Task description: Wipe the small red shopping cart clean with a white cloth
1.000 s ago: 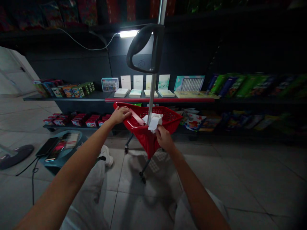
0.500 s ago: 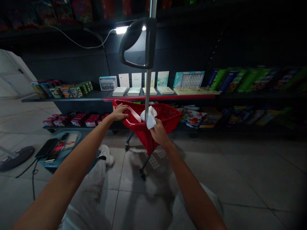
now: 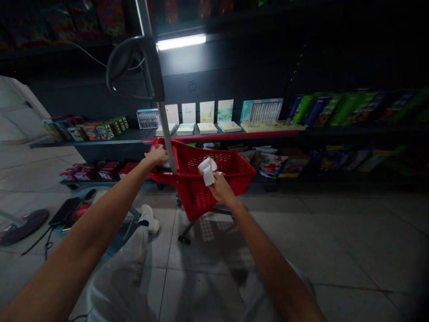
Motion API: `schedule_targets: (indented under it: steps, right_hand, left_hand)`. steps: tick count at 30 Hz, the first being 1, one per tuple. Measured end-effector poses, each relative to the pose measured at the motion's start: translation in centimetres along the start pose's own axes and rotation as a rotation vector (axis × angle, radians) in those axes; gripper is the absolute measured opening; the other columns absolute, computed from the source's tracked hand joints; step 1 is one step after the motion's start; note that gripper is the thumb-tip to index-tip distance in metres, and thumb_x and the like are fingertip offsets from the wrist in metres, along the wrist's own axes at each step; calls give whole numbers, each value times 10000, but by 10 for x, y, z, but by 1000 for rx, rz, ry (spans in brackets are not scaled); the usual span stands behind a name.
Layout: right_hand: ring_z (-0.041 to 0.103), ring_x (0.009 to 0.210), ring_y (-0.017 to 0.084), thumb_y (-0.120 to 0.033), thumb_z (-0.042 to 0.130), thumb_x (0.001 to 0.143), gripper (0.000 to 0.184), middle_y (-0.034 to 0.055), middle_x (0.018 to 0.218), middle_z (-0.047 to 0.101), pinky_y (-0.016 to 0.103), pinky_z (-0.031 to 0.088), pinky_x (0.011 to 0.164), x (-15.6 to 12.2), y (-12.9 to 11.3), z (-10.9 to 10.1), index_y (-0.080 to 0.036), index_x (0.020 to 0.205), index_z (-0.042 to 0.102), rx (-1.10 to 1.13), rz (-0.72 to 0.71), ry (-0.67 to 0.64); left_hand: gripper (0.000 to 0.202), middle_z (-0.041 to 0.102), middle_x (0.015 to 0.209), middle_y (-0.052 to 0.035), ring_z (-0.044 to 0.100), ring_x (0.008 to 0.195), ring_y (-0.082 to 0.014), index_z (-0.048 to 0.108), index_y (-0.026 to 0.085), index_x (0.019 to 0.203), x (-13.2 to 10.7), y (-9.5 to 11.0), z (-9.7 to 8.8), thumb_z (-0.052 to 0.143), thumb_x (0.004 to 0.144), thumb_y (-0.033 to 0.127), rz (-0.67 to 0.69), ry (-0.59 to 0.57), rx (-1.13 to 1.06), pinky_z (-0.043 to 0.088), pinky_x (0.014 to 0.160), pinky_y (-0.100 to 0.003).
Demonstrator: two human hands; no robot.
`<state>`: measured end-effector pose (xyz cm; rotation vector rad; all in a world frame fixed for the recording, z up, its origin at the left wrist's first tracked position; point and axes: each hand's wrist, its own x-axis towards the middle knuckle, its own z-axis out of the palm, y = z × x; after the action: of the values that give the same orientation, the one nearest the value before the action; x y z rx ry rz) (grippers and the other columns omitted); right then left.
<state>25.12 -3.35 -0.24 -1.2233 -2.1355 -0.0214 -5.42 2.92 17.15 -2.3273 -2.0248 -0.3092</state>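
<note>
A red plastic shopping basket on wheels (image 3: 231,162) stands on the tiled floor in front of me. Its metal pole (image 3: 166,134) rises to a black loop handle (image 3: 129,67), tilted to the left. My left hand (image 3: 157,155) grips the basket's left rim, fingers curled over it. My right hand (image 3: 219,188) is closed on a crumpled white cloth (image 3: 207,169) held against the basket's near rim. My legs in light trousers stretch out below.
Dark shelves (image 3: 100,143) behind the basket carry boxed toys, notebooks (image 3: 208,127) and colour-pen sets under a strip light (image 3: 181,41). At lower left a low stand with phones (image 3: 67,210), a fan base (image 3: 20,221) and a cable sit on the floor.
The basket has turned, its pole and handle swinging left. My left hand followed the rim leftward. My right hand with the cloth moved from the pole's base to the near rim.
</note>
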Motion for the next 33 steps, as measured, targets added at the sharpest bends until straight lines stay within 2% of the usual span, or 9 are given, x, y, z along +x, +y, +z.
schedule_targets:
  steps: [4, 7, 11, 13, 14, 17, 23, 28, 33]
  right_hand:
    - [448, 1390, 307, -261, 427, 1009, 450, 180, 1428, 565, 572, 229, 1255, -3, -4, 5, -117, 1416, 555, -43, 15, -75]
    - [412, 1437, 301, -274, 417, 1016, 473, 172, 1486, 534, 558, 183, 1278, -5, -14, 11, -120, 1448, 533, -68, -5, -95]
    - [419, 1446, 307, -274, 456, 1002, 506, 203, 1505, 519, 554, 202, 1279, -5, -27, 21, -97, 1472, 514, -42, -29, -53]
    - [437, 1437, 309, -251, 493, 976, 515, 209, 1501, 525, 565, 220, 1274, -3, -33, 26, -100, 1468, 520, -11, -41, -19]
    - [448, 1429, 309, -239, 505, 963, 519, 211, 1498, 529, 568, 231, 1271, -1, -36, 29, -99, 1463, 525, -2, -46, -8]
    - [467, 1413, 305, -220, 510, 949, 520, 209, 1488, 541, 556, 254, 1269, 4, -43, 35, -83, 1449, 536, 8, -54, 2]
    - [547, 1316, 256, -131, 445, 924, 442, 147, 1364, 643, 568, 237, 1269, 3, -25, 33, -147, 1328, 623, 40, 6, 21]
    - [648, 1132, 266, -142, 491, 862, 348, 151, 1223, 710, 610, 239, 1239, -13, 27, 11, -147, 1149, 687, 8, 229, 32]
    - [700, 974, 287, -215, 509, 822, 314, 180, 1078, 751, 394, 534, 924, -29, 64, -23, -152, 1055, 710, 101, 392, 139]
  left_hand:
    - [193, 725, 1199, -121, 593, 1269, -359, 767, 248, 974, -26, -4, -2, 626, 875, 335, 12, 198, -62, 413, 1111, -548]
    - [233, 723, 1064, -110, 656, 1072, -258, 714, 206, 977, -45, -8, -14, 506, 955, 310, -55, 559, -261, 481, 1015, -394]
    - [229, 634, 1093, -119, 583, 1063, -216, 618, 176, 1027, -91, 0, -14, 402, 962, 213, -187, 1165, -428, 486, 957, -372]
    - [206, 609, 1126, -124, 560, 1105, -248, 589, 196, 1078, -117, 11, -3, 453, 929, 233, -123, 1237, -361, 480, 972, -428]
    - [186, 615, 1083, -123, 566, 1104, -265, 597, 206, 1037, -126, 19, 4, 461, 917, 244, 36, 1172, -314, 471, 989, -456]
    - [239, 680, 1105, -104, 612, 1100, -265, 677, 253, 1063, -129, 43, 23, 494, 941, 346, 575, 497, -43, 461, 1013, -443]
    - [675, 767, 1040, -187, 716, 1005, -306, 776, 183, 1057, -64, 41, 38, 289, 1004, 648, 196, -249, 346, 509, 848, -377]
    - [782, 784, 1062, -161, 736, 1015, -286, 800, 224, 1049, -46, 10, 37, 328, 897, 829, 275, -371, 391, 509, 829, -306]
    - [754, 780, 1045, -186, 741, 999, -313, 808, 210, 1035, -49, -5, 41, 441, 843, 840, 279, -301, 443, 518, 810, -323]
